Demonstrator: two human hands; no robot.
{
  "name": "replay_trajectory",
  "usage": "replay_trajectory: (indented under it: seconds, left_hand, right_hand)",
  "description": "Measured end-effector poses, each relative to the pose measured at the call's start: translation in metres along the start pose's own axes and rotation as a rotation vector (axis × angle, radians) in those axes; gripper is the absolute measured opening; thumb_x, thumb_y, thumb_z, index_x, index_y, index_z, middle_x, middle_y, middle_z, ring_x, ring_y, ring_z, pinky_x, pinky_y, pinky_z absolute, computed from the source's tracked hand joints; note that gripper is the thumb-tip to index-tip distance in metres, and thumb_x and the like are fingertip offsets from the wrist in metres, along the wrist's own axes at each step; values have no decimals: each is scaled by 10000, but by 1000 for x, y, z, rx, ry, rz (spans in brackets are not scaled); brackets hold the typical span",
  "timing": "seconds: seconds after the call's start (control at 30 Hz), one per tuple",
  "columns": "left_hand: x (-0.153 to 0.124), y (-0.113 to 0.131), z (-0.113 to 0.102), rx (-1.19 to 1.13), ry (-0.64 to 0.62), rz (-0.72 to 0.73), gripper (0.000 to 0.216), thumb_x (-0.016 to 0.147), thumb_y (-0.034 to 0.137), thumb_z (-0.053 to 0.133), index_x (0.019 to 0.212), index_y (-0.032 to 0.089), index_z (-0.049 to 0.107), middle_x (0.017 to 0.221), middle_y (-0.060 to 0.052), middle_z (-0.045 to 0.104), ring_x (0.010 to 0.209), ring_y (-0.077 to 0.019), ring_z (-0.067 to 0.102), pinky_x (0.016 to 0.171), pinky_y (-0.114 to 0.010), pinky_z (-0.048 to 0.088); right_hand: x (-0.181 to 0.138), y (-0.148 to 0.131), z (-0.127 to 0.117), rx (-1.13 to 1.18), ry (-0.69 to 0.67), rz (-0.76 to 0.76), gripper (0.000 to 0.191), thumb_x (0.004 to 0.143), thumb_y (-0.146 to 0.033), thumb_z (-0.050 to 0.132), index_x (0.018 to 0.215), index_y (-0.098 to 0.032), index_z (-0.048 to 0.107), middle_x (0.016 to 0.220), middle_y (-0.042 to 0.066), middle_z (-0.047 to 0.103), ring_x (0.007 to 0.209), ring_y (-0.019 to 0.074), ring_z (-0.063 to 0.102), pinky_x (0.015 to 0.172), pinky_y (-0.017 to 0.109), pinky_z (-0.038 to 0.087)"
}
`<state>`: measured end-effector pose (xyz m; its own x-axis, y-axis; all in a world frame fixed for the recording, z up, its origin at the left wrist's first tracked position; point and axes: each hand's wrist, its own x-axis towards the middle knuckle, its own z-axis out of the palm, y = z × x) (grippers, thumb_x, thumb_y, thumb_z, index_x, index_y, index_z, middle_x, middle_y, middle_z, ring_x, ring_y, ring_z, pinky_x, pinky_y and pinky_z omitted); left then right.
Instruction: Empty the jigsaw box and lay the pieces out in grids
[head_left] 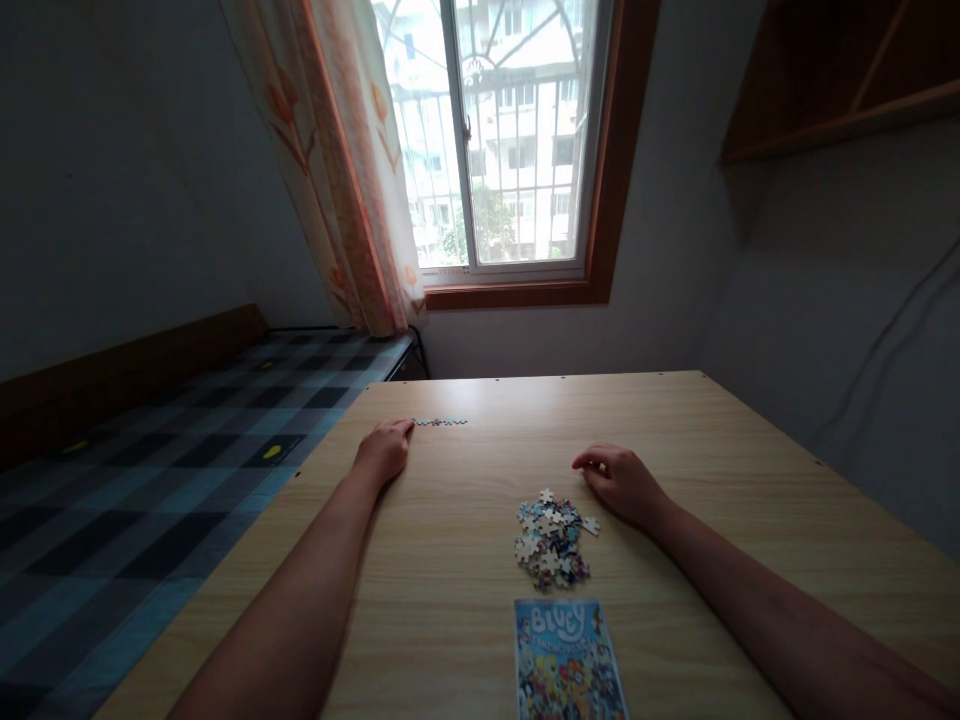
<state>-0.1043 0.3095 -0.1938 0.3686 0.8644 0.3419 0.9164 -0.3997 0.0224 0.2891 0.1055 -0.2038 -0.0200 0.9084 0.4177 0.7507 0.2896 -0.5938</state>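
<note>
Pale wood tabletop (675, 420) carries everything. The picture card (568, 660) at the near edge is cut off, and the strip of joined puzzle pieces (441, 421) is too small to read. It lies flat, running left to right, far left of centre. Our left hand (384, 450) rests half-curled, gripping nothing, fingertips at its left end. Our right hand (622, 482) curls just beyond the loose pile (551, 540); whether it pinches a piece we cannot tell.

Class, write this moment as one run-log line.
left hand: resting on table, beside joined puzzle strip | right hand: beside loose puzzle pile | picture card: near edge
</note>
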Motion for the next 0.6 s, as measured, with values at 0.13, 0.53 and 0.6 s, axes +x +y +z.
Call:
replay_trajectory:
  seconds: [0.13, 0.53, 0.6]
  left_hand:
    - [1, -2, 0, -10, -8, 9, 410, 978, 268, 375, 1226, 187, 692, 1316, -88, 667, 1230, -231, 589, 1049, -323, 450]
    - [1, 4, -5, 9, -4, 49, 404, 967, 257, 364, 1168, 190, 707, 1252, -102, 681, 1195, -251, 563, 1075, -355, 418]
    - [1, 4, -4, 14, -12, 52, 396, 957, 232, 367, 1141, 196, 716, 1244, -101, 685, 1194, -252, 560, 1069, -359, 420]
  right_hand:
    - [0, 1, 0, -2, 4, -2, 248, 795, -122, 517, 851, -209, 742, 880, 26, 728, 797, 176, 639, 749, 294, 461]
    - [1, 1, 0, -23, 2, -14, 242, 807, -145, 521, 850, -220, 746, 888, 36, 738, 824, 196, 656, 769, 307, 480]
    - [0, 1, 0, -19, 2, -13, 239, 808, -145, 523, 851, -220, 747, 890, 36, 738, 820, 194, 656, 770, 306, 481]
